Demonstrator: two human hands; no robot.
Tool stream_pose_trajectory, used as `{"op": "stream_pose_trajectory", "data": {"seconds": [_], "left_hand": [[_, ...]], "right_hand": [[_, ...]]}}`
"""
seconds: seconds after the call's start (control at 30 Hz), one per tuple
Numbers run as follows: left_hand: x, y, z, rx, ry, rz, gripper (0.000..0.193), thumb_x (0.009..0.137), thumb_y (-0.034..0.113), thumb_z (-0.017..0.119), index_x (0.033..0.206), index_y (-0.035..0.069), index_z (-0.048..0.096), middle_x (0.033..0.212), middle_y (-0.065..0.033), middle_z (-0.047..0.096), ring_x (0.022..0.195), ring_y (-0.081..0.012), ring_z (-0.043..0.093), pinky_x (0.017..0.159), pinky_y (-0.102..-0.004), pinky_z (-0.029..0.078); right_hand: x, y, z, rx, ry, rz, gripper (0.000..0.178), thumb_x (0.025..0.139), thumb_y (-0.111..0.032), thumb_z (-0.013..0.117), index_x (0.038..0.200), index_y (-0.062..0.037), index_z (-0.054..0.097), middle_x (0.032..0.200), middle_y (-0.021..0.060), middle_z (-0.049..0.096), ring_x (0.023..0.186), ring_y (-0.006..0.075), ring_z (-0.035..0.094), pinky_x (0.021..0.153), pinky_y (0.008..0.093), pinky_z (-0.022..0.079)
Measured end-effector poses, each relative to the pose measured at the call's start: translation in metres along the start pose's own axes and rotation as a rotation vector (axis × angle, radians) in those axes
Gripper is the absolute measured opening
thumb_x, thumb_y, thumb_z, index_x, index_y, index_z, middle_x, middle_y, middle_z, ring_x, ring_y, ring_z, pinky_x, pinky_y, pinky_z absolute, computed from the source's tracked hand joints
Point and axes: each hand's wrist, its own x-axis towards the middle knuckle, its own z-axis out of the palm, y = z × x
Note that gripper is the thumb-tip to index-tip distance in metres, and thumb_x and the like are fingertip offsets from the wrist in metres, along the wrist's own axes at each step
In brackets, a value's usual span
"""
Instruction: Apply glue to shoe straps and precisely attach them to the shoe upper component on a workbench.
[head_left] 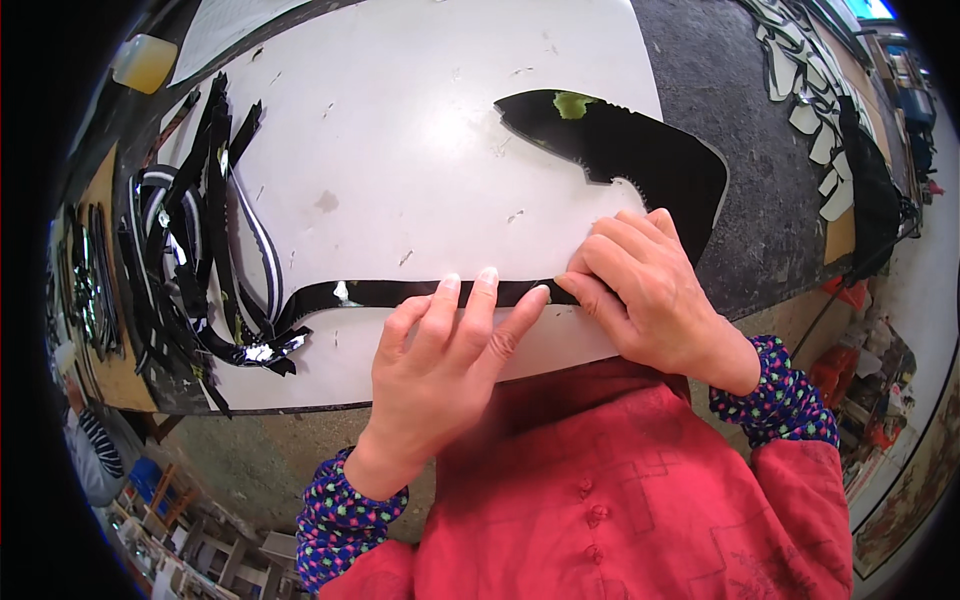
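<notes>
A long narrow black strip (385, 293) lies across the near part of the white board (400, 150), its left end bending down toward a tangle of strips. My left hand (440, 345) rests over its middle, fingers apart, with the fingertips touching the strip. At its right end my right hand (645, 290) has its fingers curled and pressed together on the strip; the grip itself is partly hidden. Just beyond my right hand lies a wide curved black piece (655, 150) with a notched edge and a yellow-green patch. Its near end passes behind that hand.
Tangled black strips (210, 200), some white-edged, heap on the board's left side. A yellowish container (146, 64) stands at the far left. Many pale, dark-edged cut pieces (805, 100) lie at the far right beside a black cloth (862, 190). Another person's striped sleeve (100, 445) shows lower left.
</notes>
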Motion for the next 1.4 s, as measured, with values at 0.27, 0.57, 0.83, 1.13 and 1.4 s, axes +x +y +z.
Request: {"op": "stream_pose_trajectory", "data": {"seconds": [0.27,0.57,0.83,1.13,1.4], "left_hand": [[-0.003,0.006,0.002,-0.01,-0.028,-0.045,0.045,0.09,0.015,0.061,0.133,0.024,0.067,0.127,-0.0015,0.058,0.114,-0.0209,0.053,0.095,-0.0368,0.043],[-0.005,0.0,-0.005,-0.008,-0.04,-0.075,0.045,0.089,0.018,0.058,0.131,0.029,0.068,0.131,0.0,0.061,0.116,-0.015,0.055,0.105,-0.042,0.037],[-0.029,-0.008,-0.007,0.069,0.014,-0.182,0.042,0.091,0.018,0.057,0.129,0.03,0.069,0.137,-0.0014,0.062,0.119,-0.0163,0.058,0.111,-0.0441,0.032],[-0.033,-0.003,0.0,0.013,0.098,-0.237,0.043,0.09,0.015,0.057,0.129,0.029,0.069,0.135,-0.0029,0.063,0.119,-0.0171,0.058,0.112,-0.0466,0.03],[-0.04,-0.001,0.004,0.025,0.11,-0.237,0.043,0.089,0.011,0.057,0.128,0.025,0.07,0.137,-0.0024,0.062,0.12,-0.0157,0.058,0.112,-0.0503,0.027]], "right_hand": [[-0.01,0.009,0.007,-0.02,0.113,-0.085,0.012,0.085,-0.011,0.07,0.087,-0.0101,0.058,0.08,0.0032,0.052,0.074,0.0226,0.051,0.072,0.0363,0.035],[-0.016,0.014,0.023,-0.214,0.24,-0.106,0.042,0.083,0.0,0.061,0.123,-0.007,0.054,0.103,0.0068,0.055,0.092,0.0259,0.052,0.082,0.0379,0.039],[-0.021,0.008,0.025,-0.33,0.217,-0.092,0.046,0.081,-0.002,0.055,0.128,-0.0064,0.051,0.107,0.0081,0.053,0.098,0.027,0.051,0.086,0.0389,0.038],[-0.006,-0.023,0.004,-0.373,0.096,-0.044,0.049,0.081,0.005,0.056,0.129,-0.0044,0.053,0.118,0.014,0.055,0.108,0.0322,0.054,0.092,0.0408,0.042],[0.06,-0.03,0.062,-0.355,0.245,-0.151,0.053,0.083,-0.003,0.057,0.136,0.0001,0.048,0.13,0.0183,0.051,0.122,0.0355,0.049,0.101,0.0443,0.039]]}}
